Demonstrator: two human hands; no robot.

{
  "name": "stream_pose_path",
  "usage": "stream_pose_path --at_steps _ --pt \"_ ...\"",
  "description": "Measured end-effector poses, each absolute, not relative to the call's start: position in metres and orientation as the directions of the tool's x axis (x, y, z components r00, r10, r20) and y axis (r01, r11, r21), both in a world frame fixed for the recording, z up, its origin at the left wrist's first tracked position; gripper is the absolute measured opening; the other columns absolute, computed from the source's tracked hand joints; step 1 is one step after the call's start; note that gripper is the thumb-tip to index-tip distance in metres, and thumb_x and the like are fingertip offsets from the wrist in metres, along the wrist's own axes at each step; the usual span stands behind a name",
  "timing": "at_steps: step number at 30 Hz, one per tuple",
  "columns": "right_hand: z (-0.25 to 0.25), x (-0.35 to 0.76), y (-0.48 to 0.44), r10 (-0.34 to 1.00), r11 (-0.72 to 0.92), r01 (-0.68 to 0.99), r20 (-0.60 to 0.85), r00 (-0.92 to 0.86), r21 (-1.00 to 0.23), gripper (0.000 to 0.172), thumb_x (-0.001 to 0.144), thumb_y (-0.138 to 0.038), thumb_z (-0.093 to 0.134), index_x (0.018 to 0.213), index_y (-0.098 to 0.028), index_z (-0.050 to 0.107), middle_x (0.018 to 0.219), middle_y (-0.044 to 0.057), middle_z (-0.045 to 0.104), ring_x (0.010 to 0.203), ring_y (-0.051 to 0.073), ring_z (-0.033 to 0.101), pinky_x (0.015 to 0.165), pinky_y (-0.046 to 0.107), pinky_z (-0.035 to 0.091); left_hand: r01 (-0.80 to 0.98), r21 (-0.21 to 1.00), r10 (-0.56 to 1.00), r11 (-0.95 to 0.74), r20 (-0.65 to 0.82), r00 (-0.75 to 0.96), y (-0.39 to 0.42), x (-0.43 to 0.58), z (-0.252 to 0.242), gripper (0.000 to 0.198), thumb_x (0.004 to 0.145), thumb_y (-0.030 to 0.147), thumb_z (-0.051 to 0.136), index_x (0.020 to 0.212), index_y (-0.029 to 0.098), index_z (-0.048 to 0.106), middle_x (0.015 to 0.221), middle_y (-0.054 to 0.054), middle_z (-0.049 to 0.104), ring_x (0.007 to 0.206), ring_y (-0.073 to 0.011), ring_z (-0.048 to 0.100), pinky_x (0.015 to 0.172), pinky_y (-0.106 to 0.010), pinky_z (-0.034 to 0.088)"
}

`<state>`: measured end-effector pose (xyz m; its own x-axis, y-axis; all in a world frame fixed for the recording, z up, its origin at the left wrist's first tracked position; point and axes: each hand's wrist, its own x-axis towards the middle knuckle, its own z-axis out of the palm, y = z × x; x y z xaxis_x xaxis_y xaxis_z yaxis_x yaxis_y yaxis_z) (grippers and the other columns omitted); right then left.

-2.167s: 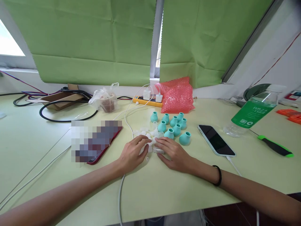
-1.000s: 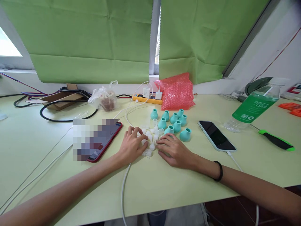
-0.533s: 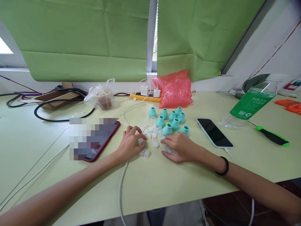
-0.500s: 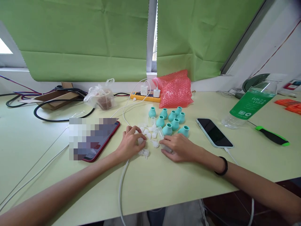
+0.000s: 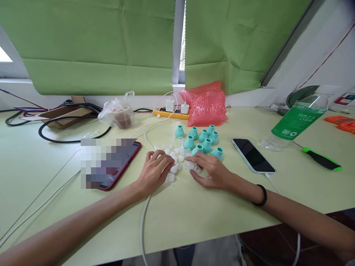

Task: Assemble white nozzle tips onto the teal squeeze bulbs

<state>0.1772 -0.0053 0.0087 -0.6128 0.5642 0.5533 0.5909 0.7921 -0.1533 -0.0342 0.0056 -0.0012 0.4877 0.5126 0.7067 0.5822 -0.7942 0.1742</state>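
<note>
A small heap of white and clear plastic pieces (image 5: 173, 169) lies on the table between my hands. On the heap's left side is my left hand (image 5: 156, 171), its fingers curled and pressed together toward the thumb; whatever may be inside them is hidden. My right hand (image 5: 213, 170) curves around the heap's right side, thumb and fingers apart, with translucent pieces (image 5: 194, 167) in the gap touching or close to the fingertips. Several turquoise bulb-shaped parts (image 5: 206, 146) with open necks stand just behind the right hand. A clear cylindrical piece (image 5: 170, 177) rests near the left thumb.
A red-cased phone (image 5: 122, 166) lies left and a charging phone (image 5: 253, 155) right. A white cable (image 5: 144, 221) runs under my left wrist. Behind are a yellow power strip (image 5: 177, 115) and pink bubble wrap (image 5: 208, 107). A bottle (image 5: 299, 120) and screwdriver (image 5: 321, 159) are far right.
The left fingers have closed together at the heap. My right hand has loosened around a clear container-like piece, and more small translucent pieces now lie between the hands.
</note>
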Motion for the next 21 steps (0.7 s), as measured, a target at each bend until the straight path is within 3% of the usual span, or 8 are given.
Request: stream_pose_path --at_steps 4,7,12,18,21 --pt "0.012 0.171 -0.012 0.624 0.781 0.457 0.566 -0.539 -0.426 0.025 0.072 -0.014 0.051 0.096 -0.017 0.052 0.084 0.004 0.056 0.070 0.011 0.055 0.057 0.022 0.050 0.419 0.159 0.354 -0.894 0.824 0.443 -0.001 -0.031 0.005 0.016 0.072 0.004 0.053 0.083 0.016 0.052 0.074 -0.003 0.061 0.071 -0.0136 0.045 0.064 -0.028 0.041" --pt "0.014 0.168 -0.016 0.689 0.722 0.390 0.539 -0.485 -0.572 0.025 0.071 -0.012 0.051 0.095 -0.018 0.052 0.087 0.004 0.059 0.080 0.013 0.057 0.065 0.023 0.052 0.349 0.261 0.396 -0.900 0.823 0.407 -0.012 -0.026 0.011 0.016 0.071 0.004 0.054 0.083 0.016 0.055 0.071 -0.003 0.060 0.069 -0.0129 0.047 0.061 -0.027 0.044" --pt "0.013 0.168 -0.017 0.740 0.668 0.351 0.536 -0.406 -0.656 0.021 0.071 -0.013 0.053 0.092 -0.019 0.052 0.097 0.006 0.061 0.091 0.016 0.057 0.070 0.029 0.052 0.341 0.518 0.619 -0.784 0.688 0.379 -0.032 -0.017 0.013 0.012 0.074 0.010 0.051 0.082 0.016 0.059 0.074 -0.004 0.060 0.062 -0.0104 0.053 0.057 -0.022 0.046" --pt "0.008 0.165 -0.019 0.828 0.545 0.207 0.484 -0.281 -0.812 0.017 0.072 -0.017 0.056 0.088 -0.019 0.049 0.104 0.009 0.059 0.084 0.017 0.060 0.062 0.029 0.055 0.302 0.565 0.612 -0.768 0.510 0.604 -0.039 -0.015 0.000 0.019 0.074 0.008 0.045 0.075 0.016 0.062 0.077 -0.006 0.060 0.064 -0.0103 0.056 0.055 -0.019 0.047" --pt "0.006 0.163 -0.022 0.831 0.532 0.129 0.487 -0.270 -0.837 0.011 0.071 -0.016 0.058 0.078 -0.018 0.050 0.102 0.010 0.060 0.094 0.020 0.057 0.066 0.030 0.054 0.406 0.633 0.729 -0.659 0.404 0.553 -0.032 -0.015 -0.002 0.015 0.071 0.009 0.049 0.072 0.015 0.063 0.069 -0.004 0.061 0.057 -0.0106 0.055 0.051 -0.020 0.047"
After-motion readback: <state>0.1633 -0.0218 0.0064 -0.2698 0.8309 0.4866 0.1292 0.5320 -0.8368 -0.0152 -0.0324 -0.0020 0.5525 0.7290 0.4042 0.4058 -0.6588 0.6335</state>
